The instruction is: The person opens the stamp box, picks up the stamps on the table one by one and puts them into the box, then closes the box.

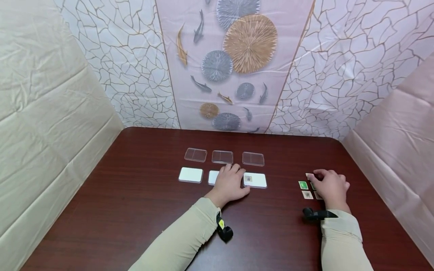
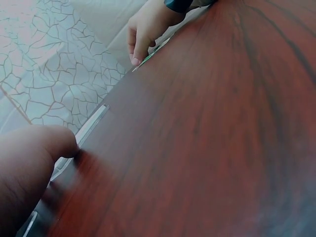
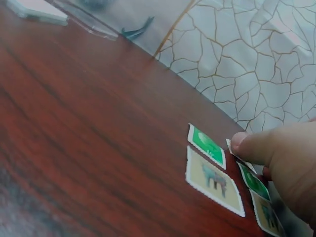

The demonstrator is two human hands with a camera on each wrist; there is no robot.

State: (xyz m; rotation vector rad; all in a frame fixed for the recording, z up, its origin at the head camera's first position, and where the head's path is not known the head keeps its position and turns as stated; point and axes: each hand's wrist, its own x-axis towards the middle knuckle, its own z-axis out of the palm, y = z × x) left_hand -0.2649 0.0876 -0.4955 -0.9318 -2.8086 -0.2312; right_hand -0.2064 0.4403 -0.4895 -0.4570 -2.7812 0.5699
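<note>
My left hand [image 1: 228, 184] rests with spread fingers over the middle white-backed case [image 1: 212, 177], covering most of it. On its right lies a similar white case [image 1: 259, 181] with a small stamp [image 1: 248, 179] on its left half. At the right of the table, my right hand [image 1: 331, 188] pinches the edge of a pale postage stamp [image 1: 308, 175] between thumb and fingers. Beside it lie a green stamp [image 3: 207, 145] and a beige stamp [image 3: 215, 182] with an animal picture. Another green stamp [image 3: 254, 181] and beige stamp [image 3: 266, 216] lie partly under the hand.
A third white case [image 1: 191, 175] lies at the left of the row. Behind the row are three clear plastic covers, the left one [image 1: 195, 154], the middle one [image 1: 222, 157] and the right one [image 1: 253, 159]. Patterned cloth [image 1: 135, 67] hangs behind the dark wooden table [image 1: 129, 195].
</note>
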